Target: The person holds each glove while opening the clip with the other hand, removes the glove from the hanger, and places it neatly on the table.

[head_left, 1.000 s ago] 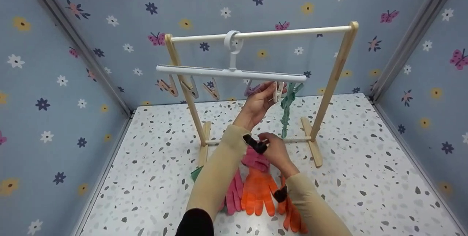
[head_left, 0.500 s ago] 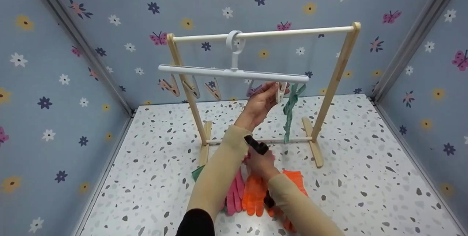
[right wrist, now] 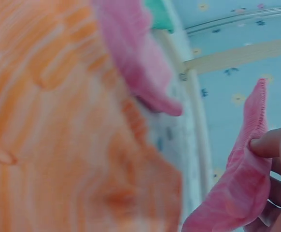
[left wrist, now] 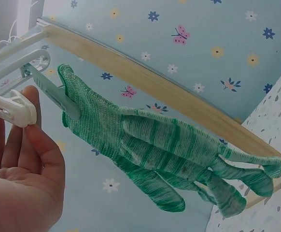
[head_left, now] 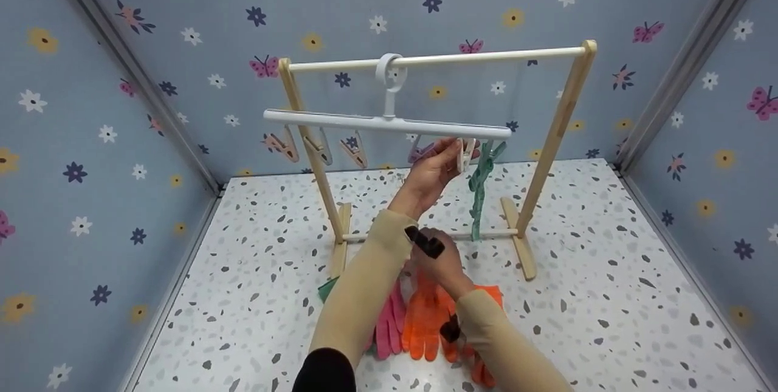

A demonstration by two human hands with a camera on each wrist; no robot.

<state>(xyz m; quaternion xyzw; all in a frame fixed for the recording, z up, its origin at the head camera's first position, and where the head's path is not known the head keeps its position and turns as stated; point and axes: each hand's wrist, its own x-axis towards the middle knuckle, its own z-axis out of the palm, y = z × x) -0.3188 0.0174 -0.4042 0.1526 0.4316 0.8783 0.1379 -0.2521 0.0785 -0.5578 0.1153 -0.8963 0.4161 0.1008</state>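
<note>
In the head view my left hand (head_left: pixel 428 180) is raised under the white clip hanger (head_left: pixel 389 123) and pinches a white clothespin (head_left: pixel 466 155). A striped green glove (left wrist: pixel 150 145) hangs beside it from a teal clothespin (left wrist: pixel 49 89), apart from my left fingers in the left wrist view. Lower down, my right hand (head_left: pixel 439 256) is over the gloves on the table. The right wrist view shows it pinching a pink glove (right wrist: pixel 237 188) between thumb and fingers; my arm and hand hide that glove from the head view. Orange gloves (head_left: pixel 423 325) lie under my right wrist.
The hanger hooks onto a wooden rack (head_left: pixel 562 121) with feet on the speckled table (head_left: pixel 255 319). More clothespins (head_left: pixel 354 152) dangle to the left. Another pink glove (head_left: pixel 390 325) and a green piece (head_left: pixel 327 288) lie partly behind my left forearm. Flowered walls (head_left: pixel 182 76) surround the table.
My right hand has gone down and left to the gloves, grasped a pink one, and risen slightly with it. The left hand has stayed at the white clothespin.
</note>
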